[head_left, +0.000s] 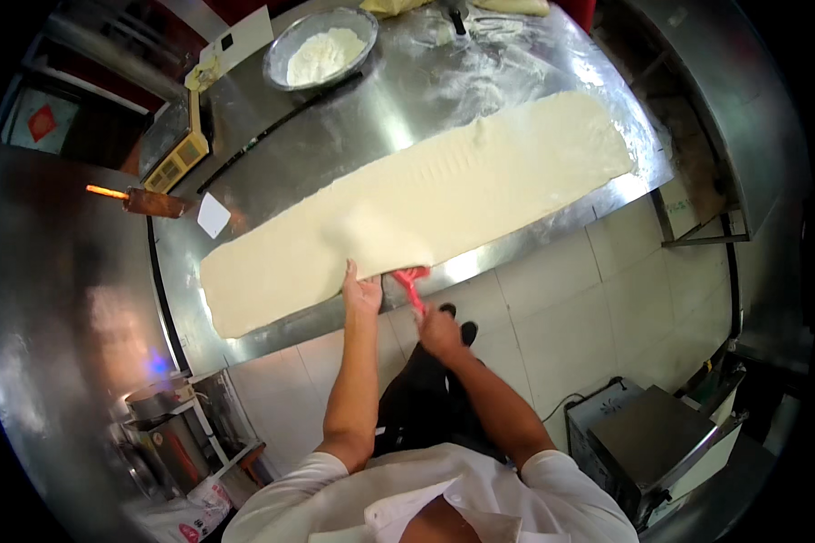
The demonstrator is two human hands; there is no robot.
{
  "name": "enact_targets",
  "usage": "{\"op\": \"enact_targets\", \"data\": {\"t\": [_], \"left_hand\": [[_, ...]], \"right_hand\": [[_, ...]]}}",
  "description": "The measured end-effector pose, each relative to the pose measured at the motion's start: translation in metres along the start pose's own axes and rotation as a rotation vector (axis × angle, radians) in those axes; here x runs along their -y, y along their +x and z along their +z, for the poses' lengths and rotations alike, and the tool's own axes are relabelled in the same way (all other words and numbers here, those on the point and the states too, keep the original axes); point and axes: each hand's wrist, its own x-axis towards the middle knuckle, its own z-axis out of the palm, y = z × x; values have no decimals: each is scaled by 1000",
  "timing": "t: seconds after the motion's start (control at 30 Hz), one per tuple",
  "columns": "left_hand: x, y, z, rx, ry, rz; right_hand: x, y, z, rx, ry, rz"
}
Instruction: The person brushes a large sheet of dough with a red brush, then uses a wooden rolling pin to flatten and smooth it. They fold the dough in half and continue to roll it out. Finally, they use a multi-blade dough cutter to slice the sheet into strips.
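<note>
A long, pale dough sheet [398,204] lies across the steel table, slanting up to the far right. At its near edge my left hand [362,294] is turned palm up, its fingers hidden under the dough and its thumb at the edge. My right hand [441,333] is closed around the handle of a red tool [410,282]. The tool's wide head meets the dough's near edge, just right of my left hand; part of it is hidden there, so its exact kind is unclear.
A metal bowl of flour [324,56] stands at the far left, beside a long dark rod [276,127]. Further left are a yellow-sided scale [177,149], a white scraper-like piece [213,215] and a rolling pin [154,203]. Loose flour [498,68] covers the table's far part.
</note>
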Motion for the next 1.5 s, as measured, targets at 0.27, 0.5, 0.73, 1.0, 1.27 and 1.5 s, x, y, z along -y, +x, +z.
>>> {"op": "enact_targets", "data": {"t": [0.27, 0.5, 0.73, 1.0, 1.27, 1.5], "left_hand": [[-17, -13, 16, 37, 14, -4], [77, -17, 37, 41, -99, -134], [173, -22, 91, 18, -126, -151], [143, -16, 100, 19, -25, 74], [302, -30, 158, 83, -172, 43], [281, -25, 180, 56, -153, 313]], "right_hand": [[-84, 23, -100, -257, 178, 150], [-124, 55, -165, -167, 14, 98], [-202, 32, -139, -175, 51, 174], [-251, 52, -275, -8, -91, 55], [-277, 68, -293, 103, 8, -112], [-377, 79, -389, 33, -130, 24]]}}
